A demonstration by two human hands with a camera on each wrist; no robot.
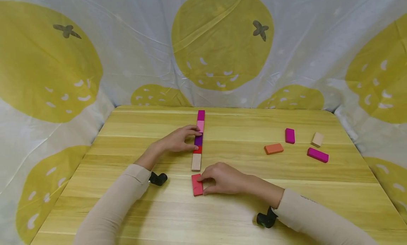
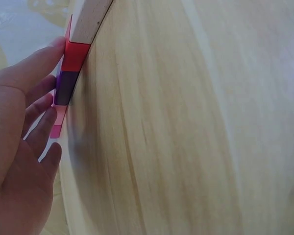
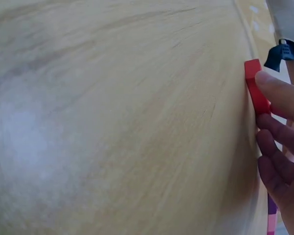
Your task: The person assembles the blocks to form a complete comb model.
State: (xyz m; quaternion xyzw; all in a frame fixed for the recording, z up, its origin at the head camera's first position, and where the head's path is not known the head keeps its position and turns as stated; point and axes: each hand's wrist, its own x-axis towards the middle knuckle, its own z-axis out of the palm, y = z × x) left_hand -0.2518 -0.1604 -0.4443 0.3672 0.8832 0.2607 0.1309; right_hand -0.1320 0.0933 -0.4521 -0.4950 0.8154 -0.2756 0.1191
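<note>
A straight row of wooden blocks runs down the middle of the table, from a magenta block [image 1: 201,115] at the far end through a pink block [image 1: 200,126], a purple block [image 1: 198,140] and a red block [image 1: 198,150] to a natural wood block [image 1: 196,162]. My left hand [image 1: 175,139] rests against the row from the left, thumb on the red block, fingers by the purple and pink ones. A separate coral-red block [image 1: 196,185] lies flat just below the row, a small gap apart. From its right side my right hand [image 1: 225,179] pinches this block between thumb and fingers.
At the right of the table lie loose blocks: an orange block [image 1: 273,149], an upper magenta block [image 1: 289,135], a natural wood block [image 1: 317,139] and a lower magenta block [image 1: 318,155]. A fruit-patterned curtain [image 1: 143,43] hangs behind the table's far edge.
</note>
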